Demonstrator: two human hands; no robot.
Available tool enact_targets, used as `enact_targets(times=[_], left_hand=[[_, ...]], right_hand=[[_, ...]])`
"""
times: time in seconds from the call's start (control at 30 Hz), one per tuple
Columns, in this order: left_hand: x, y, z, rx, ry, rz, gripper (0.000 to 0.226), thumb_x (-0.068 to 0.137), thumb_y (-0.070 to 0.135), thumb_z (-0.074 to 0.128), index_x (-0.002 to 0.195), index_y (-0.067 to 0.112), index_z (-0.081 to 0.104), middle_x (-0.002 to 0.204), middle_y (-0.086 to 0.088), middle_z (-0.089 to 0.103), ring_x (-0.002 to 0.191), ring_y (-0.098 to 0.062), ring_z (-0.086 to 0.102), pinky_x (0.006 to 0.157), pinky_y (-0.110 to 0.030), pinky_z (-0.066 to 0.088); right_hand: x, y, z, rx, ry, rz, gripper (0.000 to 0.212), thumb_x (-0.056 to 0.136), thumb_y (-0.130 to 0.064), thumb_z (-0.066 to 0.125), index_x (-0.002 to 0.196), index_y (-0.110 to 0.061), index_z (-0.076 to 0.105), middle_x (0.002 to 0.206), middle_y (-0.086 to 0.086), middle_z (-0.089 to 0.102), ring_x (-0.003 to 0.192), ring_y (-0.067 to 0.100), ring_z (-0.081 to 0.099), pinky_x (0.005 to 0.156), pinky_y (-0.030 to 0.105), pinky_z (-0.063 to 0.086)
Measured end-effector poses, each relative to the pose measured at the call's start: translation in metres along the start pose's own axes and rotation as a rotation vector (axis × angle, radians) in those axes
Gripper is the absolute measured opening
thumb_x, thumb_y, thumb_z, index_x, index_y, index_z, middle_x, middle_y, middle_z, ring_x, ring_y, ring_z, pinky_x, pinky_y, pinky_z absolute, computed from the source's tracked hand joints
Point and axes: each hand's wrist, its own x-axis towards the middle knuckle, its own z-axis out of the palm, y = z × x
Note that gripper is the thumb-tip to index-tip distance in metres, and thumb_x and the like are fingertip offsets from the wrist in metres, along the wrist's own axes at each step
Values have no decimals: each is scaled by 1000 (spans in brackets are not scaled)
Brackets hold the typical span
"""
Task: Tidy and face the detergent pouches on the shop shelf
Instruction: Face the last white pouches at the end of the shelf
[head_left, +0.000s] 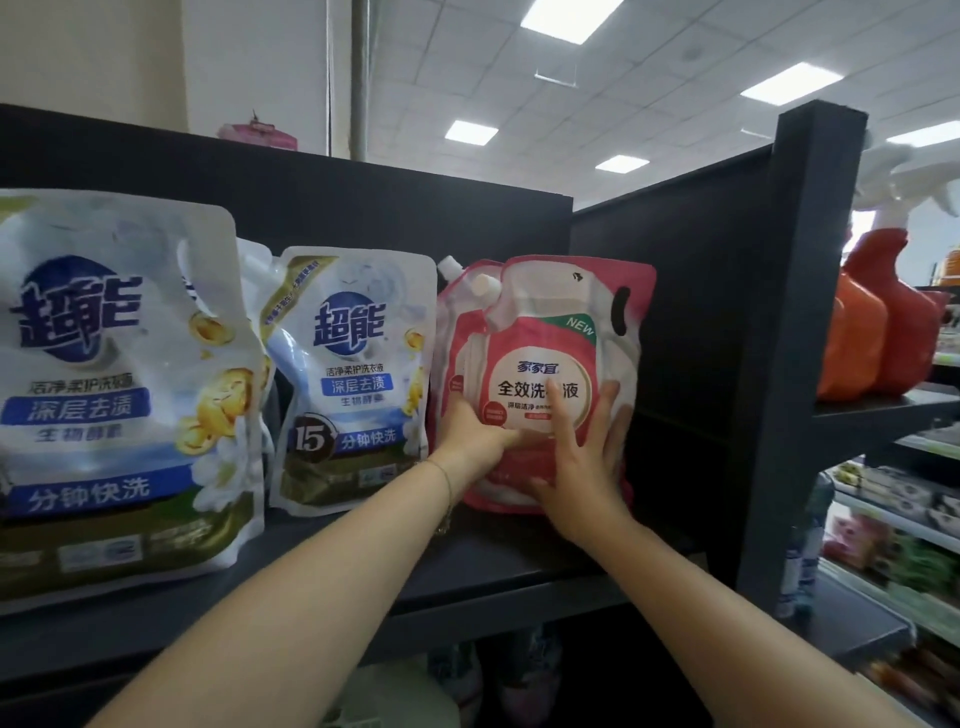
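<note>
Status: facing is partly done.
- Large white pouch and small white pouch stand upright, labels forward, at 9 o'clock of the work area. The large one sits nearer the shelf lip than the small one, so the front line looks uneven.
- Front red pouch is upright with its label forward, at the right end of the row and set back from the lip. Rear red pouch stands just behind it, offset toward 9 o'clock; only its spout and left edge show.

Hands, both on the front red pouch:
- Left hand grips the lower left edge, thumb across the face, fingers curled round the edge.
- Right hand lies flat on the lower right face, fingers spread and straight.

Judged left to do: square the two red pouches into one stack, then bring the row to a common front line.

Edges and room:
- At 3 o'clock there is bare shelf between the red pouch and the dark post, so there is room to slide that way.
- At 9 o'clock the gap to the small white pouch is narrow, the rear pouch almost touching it.
- At 6 o'clock there is open shelf forward to the lip.
- Orange spray bottles stand beyond the post, out of the way.
</note>
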Motion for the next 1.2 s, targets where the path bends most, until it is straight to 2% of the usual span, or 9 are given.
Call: enact_targets(times=[0.1,0.17,0.23,0.33,0.47,0.83,0.93,1.07,1.2], left_hand=[[-16,2,-8,316,173,180,65,63,34,88,107,15,43,89,10,53,89,-7,52,59,-7,43],[-22,-6,-16,515,251,323,89,68,44,82,132,6,34,128,-6,47,123,-19,43,96,-18,42],[-21,-15,-22,772,271,444,112,74,56,71,148,2,5,154,-15,8,145,-27,11,118,-36,19],[-11,-16,-29,1118,243,669,101,85,62,49,148,24,-20,155,-2,-28,145,-23,-17,117,-42,-2],[5,-20,-33,1407,117,825,74,86,64,10,143,37,-29,151,5,-38,140,-16,-32,115,-49,-13],[8,-31,-28,1315,187,887,72,92,56,25,150,36,-13,160,4,-15,146,-15,-16,115,-43,-12],[4,-28,-28,1258,222,953,66,93,44,34,152,28,12,161,-3,5,148,-19,1,115,-34,-12],[-5,-24,-26,1291,312,1038,53,87,30,44,138,16,46,151,-10,37,135,-27,38,107,-46,27],[-13,-22,-35,1516,229,1176,47,78,28,47,121,13,57,135,-13,54,113,-31,55,82,-47,46]], right_hand=[[5,-1,6,30,-33,-78,120,84,-22,71,124,-65,-34,136,-1,-57,132,33,-43,113,60,4],[10,-5,10,21,-76,-111,115,85,-33,69,125,-61,-36,134,1,-59,128,32,-46,113,60,3],[13,-7,12,-4,-124,-121,108,85,-49,63,127,-56,-37,134,6,-59,126,35,-47,112,61,1],[18,-7,13,2,-183,-114,106,85,-53,60,127,-54,-38,132,6,-60,126,35,-48,110,66,1],[22,-5,21,58,-127,-87,107,81,-55,61,130,-58,-34,134,-1,-59,128,29,-49,108,68,-1],[21,3,27,194,24,-145,108,73,-51,67,135,-63,-20,146,-10,-46,136,18,-40,111,63,4],[19,2,22,255,113,-139,96,71,-57,63,143,-55,1,155,-10,-27,144,20,-20,113,57,13],[14,2,16,230,246,-90,88,72,-61,63,145,-32,23,157,0,4,143,25,8,111,51,27],[11,-3,13,101,178,-135,88,82,-52,62,151,-24,14,158,3,-4,146,28,-1,109,53,28]])
